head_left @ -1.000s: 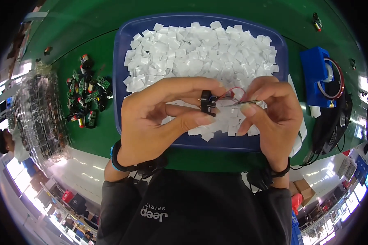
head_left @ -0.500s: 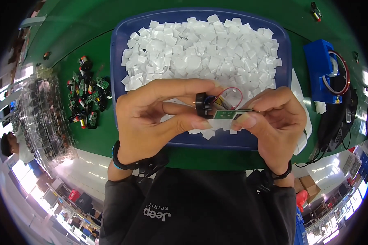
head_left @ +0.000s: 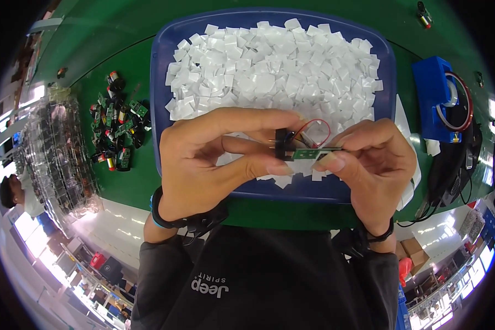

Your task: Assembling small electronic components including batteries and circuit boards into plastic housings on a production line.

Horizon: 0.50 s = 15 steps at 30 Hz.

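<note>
Over a blue tray (head_left: 384, 71) heaped with small white square pieces (head_left: 247, 60), both my hands hold one wired assembly. My left hand (head_left: 195, 165) is closed with thumb and fingers around a black round part (head_left: 282, 144) with metal pins facing left. A small green circuit board (head_left: 304, 154) sits against it, held edge-on by its right end in the pinch of my right hand (head_left: 377, 168). Above the board loops a thin red wire (head_left: 327, 125). My fingers hide part of the piece behind the board.
A pile of similar assemblies with green boards (head_left: 118, 124) lies left of the tray. To the right stands a blue tape dispenser (head_left: 432, 93) with tape rolls, beside a black bag-like item (head_left: 451, 170). Clear plastic trays (head_left: 60, 148) are stacked at the far left.
The black round part has turned so that its pins show more to the left. Both hands have shifted slightly right, keeping their grip.
</note>
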Motion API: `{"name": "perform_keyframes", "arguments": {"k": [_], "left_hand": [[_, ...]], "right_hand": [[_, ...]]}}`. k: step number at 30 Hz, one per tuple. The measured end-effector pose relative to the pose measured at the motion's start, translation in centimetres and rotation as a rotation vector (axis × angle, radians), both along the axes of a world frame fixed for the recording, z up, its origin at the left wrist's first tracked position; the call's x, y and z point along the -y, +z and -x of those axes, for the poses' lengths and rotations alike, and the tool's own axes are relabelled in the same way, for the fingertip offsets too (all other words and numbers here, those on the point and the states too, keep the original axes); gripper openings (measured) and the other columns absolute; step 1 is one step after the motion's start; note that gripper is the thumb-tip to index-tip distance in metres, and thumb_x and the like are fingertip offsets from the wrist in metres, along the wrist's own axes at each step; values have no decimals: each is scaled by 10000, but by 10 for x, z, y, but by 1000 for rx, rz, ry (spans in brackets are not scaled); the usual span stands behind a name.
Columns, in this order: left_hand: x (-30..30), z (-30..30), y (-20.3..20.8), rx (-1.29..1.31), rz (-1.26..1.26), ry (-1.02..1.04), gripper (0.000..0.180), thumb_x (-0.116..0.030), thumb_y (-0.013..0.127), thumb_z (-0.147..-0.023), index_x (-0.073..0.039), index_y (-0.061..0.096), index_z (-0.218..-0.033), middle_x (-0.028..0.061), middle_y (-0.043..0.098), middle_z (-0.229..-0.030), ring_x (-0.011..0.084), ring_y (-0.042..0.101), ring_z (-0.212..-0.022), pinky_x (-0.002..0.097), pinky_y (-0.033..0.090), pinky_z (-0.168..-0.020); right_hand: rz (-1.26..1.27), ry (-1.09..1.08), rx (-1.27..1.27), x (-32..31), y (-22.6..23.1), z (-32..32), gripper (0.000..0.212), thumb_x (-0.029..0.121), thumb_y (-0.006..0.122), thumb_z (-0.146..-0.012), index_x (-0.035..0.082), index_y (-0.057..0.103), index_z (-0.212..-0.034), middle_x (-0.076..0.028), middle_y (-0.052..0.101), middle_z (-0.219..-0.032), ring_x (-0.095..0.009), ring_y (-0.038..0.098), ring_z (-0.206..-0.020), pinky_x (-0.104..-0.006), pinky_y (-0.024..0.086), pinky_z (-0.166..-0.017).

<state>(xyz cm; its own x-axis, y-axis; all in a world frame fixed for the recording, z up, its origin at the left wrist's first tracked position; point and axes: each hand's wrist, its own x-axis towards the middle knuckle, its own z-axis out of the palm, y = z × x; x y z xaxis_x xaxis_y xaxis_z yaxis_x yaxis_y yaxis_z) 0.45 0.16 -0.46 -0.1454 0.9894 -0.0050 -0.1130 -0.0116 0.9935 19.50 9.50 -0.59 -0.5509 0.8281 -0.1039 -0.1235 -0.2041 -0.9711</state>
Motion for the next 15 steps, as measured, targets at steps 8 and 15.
{"name": "perform_keyframes", "arguments": {"k": [8,15], "left_hand": [[0,-3,1,-14,45,66,355,107,730,-757,55,676,-1104,167,716,-1017,218,724,-835,273,582,-758],[1,-2,-4,17,-16,59,321,88,757,-739,65,697,-1054,176,716,-996,215,721,-842,272,588,-754]], "right_hand": [[-46,25,37,-1,0,-3,241,-54,778,-753,-33,571,-875,-139,653,-827,-173,654,-744,-271,556,-667],[-24,53,19,-2,-3,-5,275,-73,805,-709,-27,590,-874,-147,662,-834,-186,664,-758,-270,551,-679]]}}
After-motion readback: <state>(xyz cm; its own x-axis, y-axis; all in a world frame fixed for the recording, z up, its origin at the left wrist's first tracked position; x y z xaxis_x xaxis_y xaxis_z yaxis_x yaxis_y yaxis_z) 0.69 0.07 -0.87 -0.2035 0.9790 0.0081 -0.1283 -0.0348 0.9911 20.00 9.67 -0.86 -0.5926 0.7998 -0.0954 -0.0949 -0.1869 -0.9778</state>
